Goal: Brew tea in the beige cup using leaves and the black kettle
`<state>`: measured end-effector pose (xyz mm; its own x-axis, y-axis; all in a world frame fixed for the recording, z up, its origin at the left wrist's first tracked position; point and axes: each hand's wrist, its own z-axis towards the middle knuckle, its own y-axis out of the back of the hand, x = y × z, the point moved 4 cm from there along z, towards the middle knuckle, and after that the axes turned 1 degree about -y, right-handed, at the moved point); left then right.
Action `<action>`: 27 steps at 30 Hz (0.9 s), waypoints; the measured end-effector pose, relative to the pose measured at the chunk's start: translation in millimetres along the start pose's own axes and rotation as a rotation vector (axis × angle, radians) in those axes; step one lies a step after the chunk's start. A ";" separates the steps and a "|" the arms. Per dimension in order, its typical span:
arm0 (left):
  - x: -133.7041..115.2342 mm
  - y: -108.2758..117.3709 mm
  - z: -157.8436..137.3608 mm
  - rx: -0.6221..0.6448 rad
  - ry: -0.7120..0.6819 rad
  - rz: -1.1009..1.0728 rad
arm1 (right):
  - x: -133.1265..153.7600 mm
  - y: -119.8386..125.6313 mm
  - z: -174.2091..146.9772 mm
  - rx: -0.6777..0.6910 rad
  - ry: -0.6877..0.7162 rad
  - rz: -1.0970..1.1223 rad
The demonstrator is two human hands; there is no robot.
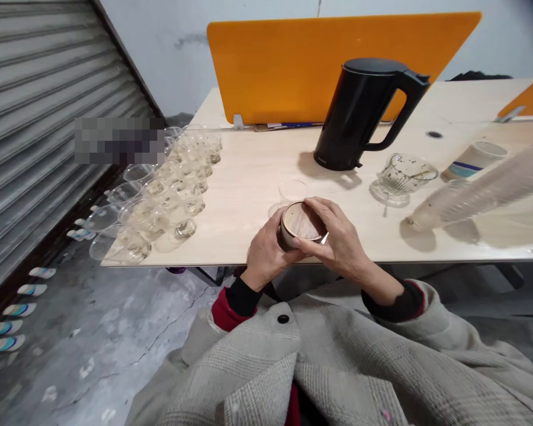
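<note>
Both my hands hold a small round jar with a wood-grain lid (305,222) just above the front edge of the table. My left hand (269,248) is closed around its left side. The fingers and thumb of my right hand (340,236) grip the rim from the right; whether the lid is loose cannot be seen. Right behind the jar stands a clear plastic cup (293,189), partly hidden by my hands. Farther back is a black electric kettle (357,115) with its handle to the right.
Several clear cups of pale liquid (177,189) crowd the table's left end. On the right are a glass with dark leaf bits (404,177), a white paper cup (475,160) and a lying stack of clear cups (484,189). An orange divider (284,71) stands at the back.
</note>
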<state>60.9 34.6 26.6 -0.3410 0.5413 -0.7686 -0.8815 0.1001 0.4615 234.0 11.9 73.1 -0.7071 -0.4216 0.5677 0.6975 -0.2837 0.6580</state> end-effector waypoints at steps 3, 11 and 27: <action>-0.1 1.3 0.2 -0.018 0.031 0.019 | -0.2 1.4 3.2 0.001 -0.052 0.126; -1.8 2.5 2.5 -0.039 0.004 0.004 | -46.7 46.8 1.6 -0.265 -0.161 -0.016; 1.3 3.2 1.3 -0.042 -0.017 0.089 | -128.7 110.6 -5.8 -0.431 -0.480 -0.350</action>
<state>58.0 36.7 27.6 -0.4134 0.5608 -0.7174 -0.8608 0.0163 0.5087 402.8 29.8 70.0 -0.8014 0.1512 0.5787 0.3352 -0.6877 0.6440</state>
